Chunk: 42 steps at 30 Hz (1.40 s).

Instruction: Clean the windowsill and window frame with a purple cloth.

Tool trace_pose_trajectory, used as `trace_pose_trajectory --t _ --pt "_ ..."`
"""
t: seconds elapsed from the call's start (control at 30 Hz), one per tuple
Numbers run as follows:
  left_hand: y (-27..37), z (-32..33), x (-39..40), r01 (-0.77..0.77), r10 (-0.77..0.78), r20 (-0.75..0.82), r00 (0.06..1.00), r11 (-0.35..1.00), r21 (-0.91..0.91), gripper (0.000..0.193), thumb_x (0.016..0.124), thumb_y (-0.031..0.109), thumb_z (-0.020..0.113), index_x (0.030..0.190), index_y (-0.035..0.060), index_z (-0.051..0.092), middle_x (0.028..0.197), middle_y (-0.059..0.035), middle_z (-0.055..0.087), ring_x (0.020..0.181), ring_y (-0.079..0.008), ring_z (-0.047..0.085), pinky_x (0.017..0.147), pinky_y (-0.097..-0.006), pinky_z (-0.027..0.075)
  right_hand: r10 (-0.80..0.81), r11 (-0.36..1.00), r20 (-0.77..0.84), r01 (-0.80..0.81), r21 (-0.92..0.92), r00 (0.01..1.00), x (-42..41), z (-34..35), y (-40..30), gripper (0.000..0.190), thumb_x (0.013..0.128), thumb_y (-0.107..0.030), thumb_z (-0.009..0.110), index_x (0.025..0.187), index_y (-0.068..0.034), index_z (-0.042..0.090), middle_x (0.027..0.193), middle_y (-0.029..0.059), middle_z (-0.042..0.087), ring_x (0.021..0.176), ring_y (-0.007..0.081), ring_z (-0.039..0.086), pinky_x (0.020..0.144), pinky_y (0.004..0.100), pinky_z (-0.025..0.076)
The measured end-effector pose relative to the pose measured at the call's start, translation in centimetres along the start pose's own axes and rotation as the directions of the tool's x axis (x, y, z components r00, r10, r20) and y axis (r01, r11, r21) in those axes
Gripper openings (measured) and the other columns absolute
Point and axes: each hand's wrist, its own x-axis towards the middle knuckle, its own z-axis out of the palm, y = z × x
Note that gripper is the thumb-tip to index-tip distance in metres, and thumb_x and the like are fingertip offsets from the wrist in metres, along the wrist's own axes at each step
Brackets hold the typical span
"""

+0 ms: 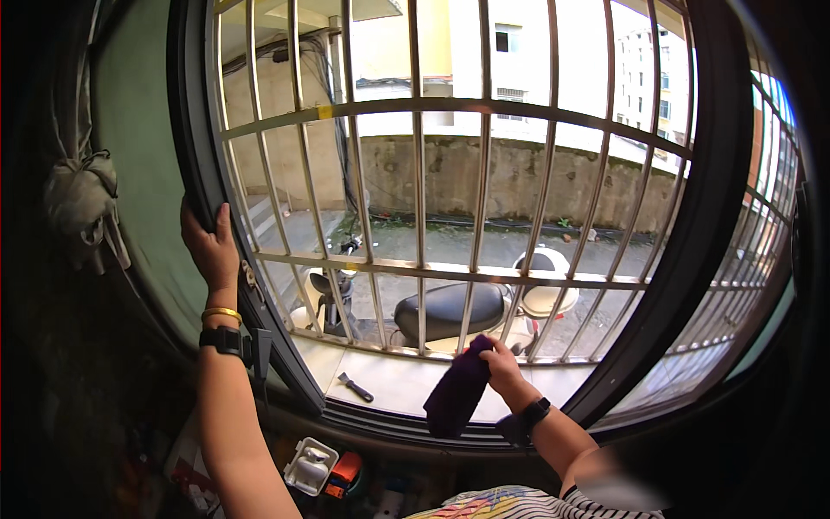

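Observation:
Raised at the left, my left hand (211, 246) rests against the dark window frame (194, 130), its thumb on the inner edge and the fingers partly hidden. Pinched in my right hand (509, 373) is a dark purple cloth (457, 392), which hangs down over the sill near the bottom track. A small scraper (355, 387) with a dark handle lies on the pale tiled window sill (402, 383), left of the cloth. Just beyond the sill stand the metal security bars (420, 194). A metal latch (249, 276) sits on the frame below my left hand.
Below the window are a white plastic basket (311, 467) with white bottles and an orange item (343, 473). A knotted grey curtain (81, 188) hangs at far left. Outside the bars, a scooter (454, 311) is parked before a concrete wall (454, 175). A sliding pane (713, 311) is at right.

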Motion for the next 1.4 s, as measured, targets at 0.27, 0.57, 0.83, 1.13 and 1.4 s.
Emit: trace_pose_trajectory --t 0.27,0.57,0.83,1.13,1.4 --pt "0.5 -0.8 -0.2 0.007 -0.007 0.003 1.0 1.0 0.03 0.057 0.085 0.031 0.059 0.127 -0.0009 0.037 0.124 -0.0203 0.046 0.111 -0.0366 0.045 0.095 -0.0422 0.037 -0.586 -0.32 0.628 0.565 -0.76 0.513 7.4 13.3 -8.4 0.057 0.079 -0.022 0.06 0.127 0.001 0.04 0.125 0.0226 0.038 0.119 0.0363 0.038 0.102 0.0506 0.026" --pt "0.5 -0.6 -0.3 0.068 -0.069 0.033 0.997 0.997 0.022 0.058 0.085 0.032 0.059 0.129 0.0002 0.036 0.125 -0.019 0.044 0.113 -0.0358 0.044 0.095 -0.0419 0.037 0.12 -0.334 0.398 0.414 -0.847 0.91 15.4 14.3 -11.5 0.073 0.062 -0.07 0.061 0.093 -0.005 0.065 0.103 0.0145 0.063 0.102 0.027 0.058 0.082 0.0352 0.047" --pt "0.4 -0.3 -0.2 0.027 -0.028 0.015 1.0 0.999 0.041 0.058 0.084 0.031 0.06 0.128 0.0006 0.037 0.126 -0.0187 0.044 0.113 -0.0361 0.044 0.095 -0.0423 0.036 -0.416 -0.612 0.722 0.417 -0.672 0.554 13.5 10.7 -6.2 0.011 0.075 -0.009 0.052 0.085 -0.009 0.057 0.081 0.0072 0.056 0.088 0.0249 0.056 0.072 0.038 0.043" --pt "0.7 -1.0 -0.1 0.047 -0.05 0.036 0.998 0.997 0.056 0.059 0.085 0.032 0.06 0.128 0.0012 0.036 0.126 -0.0181 0.045 0.113 -0.0357 0.044 0.096 -0.0422 0.036 -0.554 -0.48 0.816 0.739 -0.473 0.163 10.1 17.2 -9.7 0.039 0.075 -0.006 0.055 0.114 0.0 0.05 0.115 0.0207 0.05 0.112 0.0352 0.046 0.099 0.0428 0.033" --pt "0.7 -0.9 -0.2 0.069 -0.07 0.043 0.997 0.997 0.033 0.059 0.085 0.034 0.059 0.128 0.0005 0.036 0.126 -0.0186 0.044 0.114 -0.0358 0.043 0.096 -0.0422 0.036 -0.052 -0.442 0.591 0.513 -0.736 0.805 16.3 22.2 -3.5 0.034 0.081 -0.016 0.046 0.106 0.004 0.058 0.098 0.0227 0.062 0.097 0.0287 0.061 0.084 0.041 0.044"
